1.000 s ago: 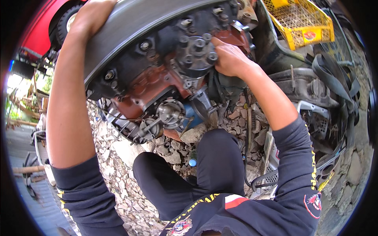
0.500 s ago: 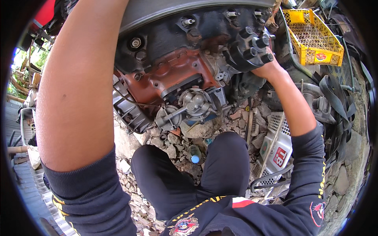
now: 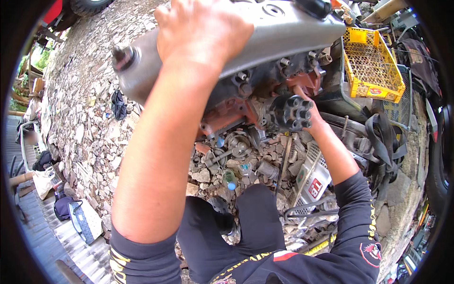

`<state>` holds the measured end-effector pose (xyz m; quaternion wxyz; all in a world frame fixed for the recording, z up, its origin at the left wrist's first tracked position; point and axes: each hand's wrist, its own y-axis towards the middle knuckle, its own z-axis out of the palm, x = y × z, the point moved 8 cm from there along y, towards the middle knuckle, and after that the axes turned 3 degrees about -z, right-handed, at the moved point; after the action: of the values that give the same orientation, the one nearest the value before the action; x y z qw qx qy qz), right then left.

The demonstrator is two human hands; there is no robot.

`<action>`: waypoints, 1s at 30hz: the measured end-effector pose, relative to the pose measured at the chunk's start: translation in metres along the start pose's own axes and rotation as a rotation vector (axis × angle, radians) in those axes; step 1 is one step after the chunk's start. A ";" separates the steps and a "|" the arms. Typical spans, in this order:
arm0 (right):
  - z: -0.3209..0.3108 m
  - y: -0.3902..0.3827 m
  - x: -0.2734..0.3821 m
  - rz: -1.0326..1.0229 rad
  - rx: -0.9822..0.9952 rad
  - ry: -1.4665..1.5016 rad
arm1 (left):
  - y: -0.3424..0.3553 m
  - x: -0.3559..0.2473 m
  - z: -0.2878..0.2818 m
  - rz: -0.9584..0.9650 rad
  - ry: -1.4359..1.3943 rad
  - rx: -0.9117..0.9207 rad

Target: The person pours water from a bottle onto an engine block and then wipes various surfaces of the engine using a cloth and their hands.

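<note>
A grey metal valve cover [image 3: 283,35] tops the black and red-brown engine [image 3: 228,116] in front of me. My left hand [image 3: 201,35] lies over this cover, smeared by motion, its fingers cut off or hidden. Behind the black distributor cap [image 3: 289,112], my right hand [image 3: 313,116] is closed round the distributor's far side. One of its digits points up past the cap toward a red-brown part; the rest are hidden. Below the engine shows a silver pump-like part [image 3: 236,146], with a green bottle with a blue cap [image 3: 230,180] nearer my legs.
Rubble [image 3: 85,113] covers the ground left of the engine. At the right stand a yellow crate [image 3: 373,90] and a white plastic basket [image 3: 312,177], with black straps [image 3: 385,146] beside them. Bags [image 3: 85,220] lie at the lower left near corrugated sheeting.
My view has shifted, and more of the valve cover and ground shows. My left hand, out of view before, now shows on the cover. My right hand stays by the distributor.
</note>
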<state>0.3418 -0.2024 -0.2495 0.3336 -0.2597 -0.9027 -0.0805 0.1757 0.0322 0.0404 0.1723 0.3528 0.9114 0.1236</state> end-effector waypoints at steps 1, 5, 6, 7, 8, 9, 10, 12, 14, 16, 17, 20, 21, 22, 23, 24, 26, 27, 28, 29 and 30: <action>-0.003 0.002 0.017 -0.017 0.035 -0.095 | 0.002 0.003 0.001 0.004 0.017 -0.056; -0.036 0.011 0.112 -0.041 0.145 -0.263 | 0.012 0.014 0.011 0.024 0.096 -0.045; -0.038 0.012 0.110 -0.038 0.132 -0.117 | 0.015 0.013 0.016 -0.001 0.082 0.029; -0.040 0.012 0.103 -0.032 0.114 0.030 | 0.017 0.009 0.014 0.014 0.058 0.007; -0.037 0.011 0.091 -0.027 0.102 0.181 | 0.017 0.008 0.014 0.023 0.040 -0.012; -0.038 0.009 0.071 0.061 0.080 0.250 | 0.017 0.007 0.012 0.032 0.020 -0.029; -0.039 0.010 0.059 0.141 0.054 0.325 | 0.019 0.007 0.011 0.030 0.023 -0.028; -0.043 0.006 0.044 0.172 0.017 0.264 | 0.021 0.006 0.010 0.027 0.021 -0.023; -0.049 0.013 0.066 0.186 -0.010 0.377 | 0.020 0.011 0.012 0.037 0.034 -0.024; -0.051 0.016 0.070 0.256 0.043 0.488 | 0.018 0.012 0.015 0.029 0.056 0.015; -0.055 0.019 0.077 0.288 0.097 0.445 | 0.020 0.011 0.016 0.018 0.069 0.049; -0.064 0.030 0.098 0.310 0.277 0.375 | 0.021 0.010 0.016 0.015 0.077 0.066; -0.063 0.032 0.104 0.280 0.353 0.393 | 0.021 0.009 0.015 0.015 0.076 0.066; -0.060 0.032 0.111 0.249 0.431 0.410 | 0.021 0.010 0.014 0.013 0.076 0.067; -0.063 0.036 0.115 0.217 0.441 0.373 | 0.021 0.009 0.013 0.010 0.078 0.067; -0.065 0.040 0.119 0.185 0.451 0.336 | 0.021 0.009 0.013 0.008 0.080 0.068; -0.066 0.045 0.128 0.115 0.408 0.264 | 0.022 0.008 0.013 0.007 0.083 0.059; -0.061 0.047 0.138 0.076 0.358 0.232 | 0.022 0.008 0.014 0.009 0.089 0.049; -0.056 0.050 0.150 0.036 0.309 0.199 | 0.020 0.010 0.014 0.008 0.094 0.040; -0.053 0.051 0.163 -0.024 0.324 0.117 | 0.020 0.010 0.015 0.005 0.093 0.044; -0.048 0.052 0.165 -0.004 0.412 0.079 | 0.020 0.010 0.016 0.002 0.092 0.048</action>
<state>0.2901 -0.1051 -0.1076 0.4146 -0.1807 -0.8868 0.0949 0.1875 0.0549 0.0306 0.1218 0.3519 0.9205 0.1181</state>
